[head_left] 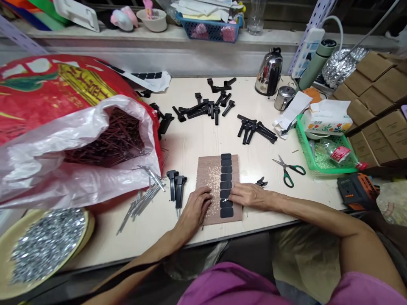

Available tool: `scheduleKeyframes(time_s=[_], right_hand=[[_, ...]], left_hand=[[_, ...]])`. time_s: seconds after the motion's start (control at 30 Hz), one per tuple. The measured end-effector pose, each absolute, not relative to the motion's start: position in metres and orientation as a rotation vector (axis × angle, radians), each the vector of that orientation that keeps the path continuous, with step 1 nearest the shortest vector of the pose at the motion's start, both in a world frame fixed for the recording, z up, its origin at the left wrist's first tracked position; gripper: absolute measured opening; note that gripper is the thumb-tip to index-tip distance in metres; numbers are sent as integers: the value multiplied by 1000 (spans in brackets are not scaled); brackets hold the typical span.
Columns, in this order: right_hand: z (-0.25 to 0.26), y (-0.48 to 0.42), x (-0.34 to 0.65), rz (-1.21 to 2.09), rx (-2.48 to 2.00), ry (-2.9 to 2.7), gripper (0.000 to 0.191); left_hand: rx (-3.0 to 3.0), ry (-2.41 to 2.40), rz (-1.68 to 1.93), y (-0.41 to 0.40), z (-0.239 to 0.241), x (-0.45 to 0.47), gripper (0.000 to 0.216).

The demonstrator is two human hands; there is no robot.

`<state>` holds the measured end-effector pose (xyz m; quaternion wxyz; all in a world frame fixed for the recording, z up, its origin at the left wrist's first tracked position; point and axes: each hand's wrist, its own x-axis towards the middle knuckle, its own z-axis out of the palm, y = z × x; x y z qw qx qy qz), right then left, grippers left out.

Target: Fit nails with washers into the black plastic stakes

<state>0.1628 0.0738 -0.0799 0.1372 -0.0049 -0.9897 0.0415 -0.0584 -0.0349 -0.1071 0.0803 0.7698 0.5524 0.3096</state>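
1. The right hand [249,195] lies flat and open, its fingers [233,193] resting on a column of black rectangular plastic pieces [226,184]. The left hand [197,207] sits just beside the column with its fingers loosely curled; whether they grip anything, I cannot tell. The hands are apart but close.
2. The column lies on a wood-grain board [206,169] dusted with pale specks, near the front edge of a cream table [187,144].
3. Two black plastic parts [176,186] lie just left of the board, beside the left hand. A small black clip [261,182] sits just beyond the right fingers.
4. Further left are loose steel pins [143,203], a red woven bag [47,80] lined with plastic and filled with dark pins, and a tray of shiny metal bits [47,245].
5. To the right lie green-handled scissors [288,169] and a green plastic basket [324,152].
6. Heaps of black plastic parts [203,106] spread across the far side of the table.
7. Both bare forearms reach in from the near edge, angling toward the board, with the wrists low.
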Motion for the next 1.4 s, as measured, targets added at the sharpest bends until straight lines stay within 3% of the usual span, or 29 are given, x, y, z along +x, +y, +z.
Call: scheduleKeyframes(time_s=[0.17, 0.27, 0.37, 0.47, 0.53, 0.57, 0.7, 0.8, 0.87, 0.93, 0.97, 1.03, 1.1, 1.17, 1.27, 1.4], right_hand=[[-73, 76, 161, 260, -150, -2894, 36], [-58, 51, 161, 602, -275, -2820, 34], [-50, -7, 164, 1340, -527, -2539, 22], [-71, -62, 161, 2392, -1042, -1770, 15], [-97, -79, 151, 2775, -1353, -1044, 20], [-109, -80, 144, 2814, -1455, -789, 23], [-138, -69, 118, 2696, -1567, -507, 31], [-125, -76, 110, 2674, -1532, -535, 34], [-105, -87, 109, 2704, -1385, -812, 37], [-83, -87, 105, 2561, -1055, -1507, 37], [-72, -80, 100, 2309, -821, -1933, 32], [-57, -54, 84, 1489, -348, -2551, 25], [-50, -18, 59, 687, -109, -2809, 28], [-49, 16, 32, 167, 54, -2951, 29], [-52, 47, 5, -202, 274, -3094, 21], [-58, 63, -11, -339, 411, -3121, 17]], left_hand=[[2229, 1649, 870, -34, -108, -56, 16], [2206, 1640, 900, -33, -103, -61, 16], [2118, 1794, 1013, -35, -91, -80, 17], [1963, 2055, 1069, -43, -76, -107, 16], [1912, 2157, 1058, -53, -68, -123, 15], [1906, 2189, 1057, -59, -64, -129, 16], [1931, 2319, 1113, -84, -52, -156, 19], [1899, 2488, 1130, -103, -50, -188, 22], [1828, 2616, 1071, -114, -53, -215, 24], [1746, 2721, 958, -123, -59, -242, 25], [1705, 2761, 896, -128, -63, -254, 25], [1636, 2805, 806, -133, -69, -273, 25], [1601, 2793, 740, -135, -73, -285, 25], [1608, 2736, 688, -134, -76, -293, 25], [1636, 2659, 625, -127, -78, -298, 24], [1648, 2613, 538, -116, -81, -303, 22]])
